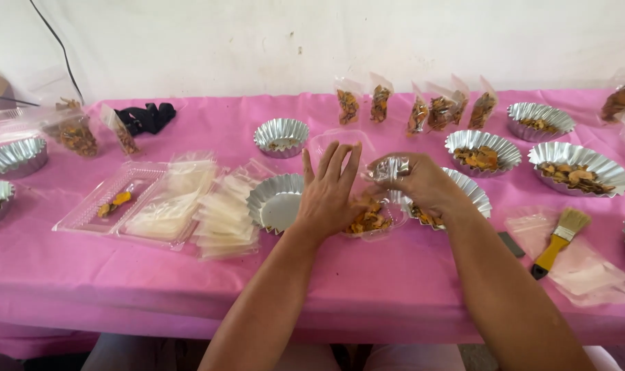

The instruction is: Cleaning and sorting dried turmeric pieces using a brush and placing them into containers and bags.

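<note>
My left hand (330,192) is flat, fingers spread and pointing away, against a clear plastic bag (371,218) holding orange-brown dried pieces. My right hand (422,182) pinches the crinkled top of that bag (389,167) just to the right of my left fingers. The bag rests on the pink tablecloth (367,288) between an empty fluted foil cup (275,200) on the left and a foil cup with dried pieces (464,196) partly hidden behind my right wrist.
Several filled clear bags (422,110) stand in a row at the back. Foil cups with dried pieces (577,168) sit right. A yellow-handled brush (560,240) lies on flat bags at right. Stacked empty bags (223,213) and a clear clamshell tray (123,199) lie left.
</note>
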